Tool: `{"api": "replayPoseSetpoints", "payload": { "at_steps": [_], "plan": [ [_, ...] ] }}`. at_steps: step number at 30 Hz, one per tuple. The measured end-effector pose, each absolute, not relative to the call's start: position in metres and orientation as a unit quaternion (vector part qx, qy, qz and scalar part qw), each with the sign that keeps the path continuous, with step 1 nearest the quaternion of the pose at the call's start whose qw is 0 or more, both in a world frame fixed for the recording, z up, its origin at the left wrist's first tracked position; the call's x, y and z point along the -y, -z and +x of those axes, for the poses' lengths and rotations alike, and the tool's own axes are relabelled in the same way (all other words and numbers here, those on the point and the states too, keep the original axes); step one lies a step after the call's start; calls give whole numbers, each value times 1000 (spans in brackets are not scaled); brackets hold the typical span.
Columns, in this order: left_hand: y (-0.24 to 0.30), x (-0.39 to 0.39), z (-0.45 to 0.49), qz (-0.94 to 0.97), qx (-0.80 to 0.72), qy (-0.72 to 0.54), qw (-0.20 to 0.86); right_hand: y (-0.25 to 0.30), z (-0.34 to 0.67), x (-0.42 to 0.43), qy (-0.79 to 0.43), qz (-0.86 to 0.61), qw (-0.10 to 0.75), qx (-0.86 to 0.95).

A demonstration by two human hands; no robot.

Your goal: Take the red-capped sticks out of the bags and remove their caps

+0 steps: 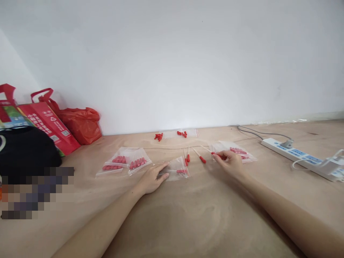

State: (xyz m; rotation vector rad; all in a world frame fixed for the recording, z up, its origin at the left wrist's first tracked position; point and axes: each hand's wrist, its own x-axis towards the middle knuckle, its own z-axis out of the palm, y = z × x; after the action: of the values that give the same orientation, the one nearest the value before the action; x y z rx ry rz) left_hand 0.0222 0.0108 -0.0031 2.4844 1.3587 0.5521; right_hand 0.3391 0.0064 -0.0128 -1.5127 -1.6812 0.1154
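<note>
Just below centre, the left hand [153, 178], thumb and fingers apart, rests on a clear bag [176, 177] with seemingly one red-bulbed dropper [181, 171] inside, while the right hand [229, 163] pinches another dropper [213, 153], loose droppers [203, 160] lie unbagged mid-frame, and filled bags [134, 152] sit left and right.

The brown surface [204, 222] (faintly grained) bears clear bags [138, 154], red-tipped droppers [202, 159], a power strip [298, 154].

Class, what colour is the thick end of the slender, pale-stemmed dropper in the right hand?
The thick end is red, best seen in the head view.
</note>
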Motion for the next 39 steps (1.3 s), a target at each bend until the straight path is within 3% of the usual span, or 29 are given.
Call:
{"api": "replayPoseSetpoints", "payload": {
  "at_steps": [4, 9, 14, 19, 28, 31, 39],
  "plan": [
    [4, -9, 21, 844, -481, -190, 139, 15, 331, -16, 39, -672, 352, 650],
    [6, -10, 20, 842, -481, -196, 146, 19, 317, -18, 45, -691, 281, 664],
    [3, -9, 21, 856, -468, -175, 130, 21, 310, -16, 55, -642, 338, 686],
    [0, -8, 22, 872, -454, -135, 123, 16, 286, -11, -33, -490, 337, 803],
    [0, -8, 22, 889, -436, -79, 114, 11, 255, -6, -105, -422, 246, 867],
    [-1, -7, 22, 891, -435, -64, 112, 14, 252, -2, -112, -428, 280, 852],
    [-2, -1, 17, 881, -459, -70, 90, 16, 307, -2, -196, -460, 474, 725]
  ]
}}
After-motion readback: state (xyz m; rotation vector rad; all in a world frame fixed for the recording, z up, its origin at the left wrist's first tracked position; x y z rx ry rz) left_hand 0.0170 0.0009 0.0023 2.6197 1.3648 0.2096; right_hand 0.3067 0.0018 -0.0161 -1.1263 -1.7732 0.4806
